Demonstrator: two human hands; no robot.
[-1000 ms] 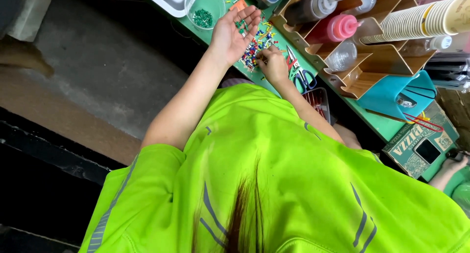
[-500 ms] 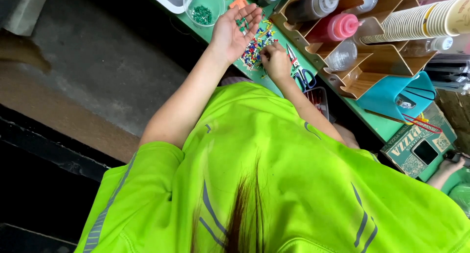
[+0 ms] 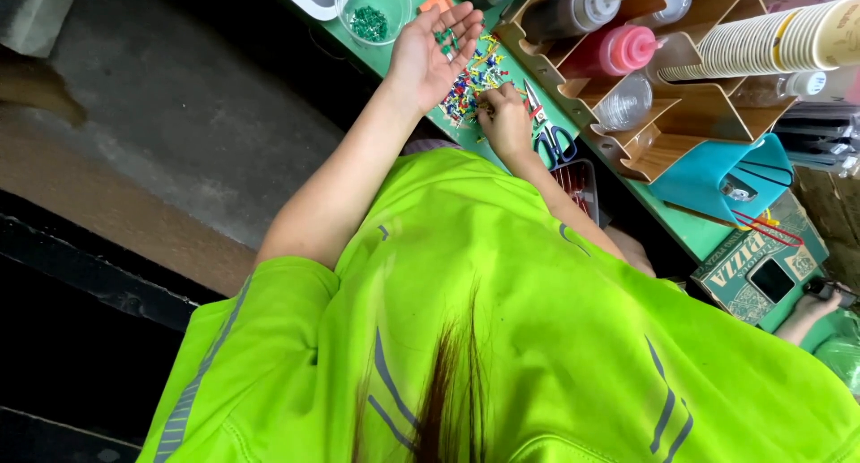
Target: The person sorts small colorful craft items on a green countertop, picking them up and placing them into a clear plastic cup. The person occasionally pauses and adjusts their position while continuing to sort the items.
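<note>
We see a heap of small coloured push pins (image 3: 470, 85) lying on the green desk (image 3: 667, 217), between our two hands. Our right hand (image 3: 502, 112) rests in the heap with fingertips pinched together on pins. Our left hand (image 3: 436, 47) lies palm up, fingers spread, with a few green pins (image 3: 445, 38) in it. Just beside it stands a clear bowl (image 3: 374, 6) of green pins. Scissors (image 3: 548, 132) lie near the right hand, beside a wooden organiser (image 3: 681, 114) with sauce bottles.
</note>
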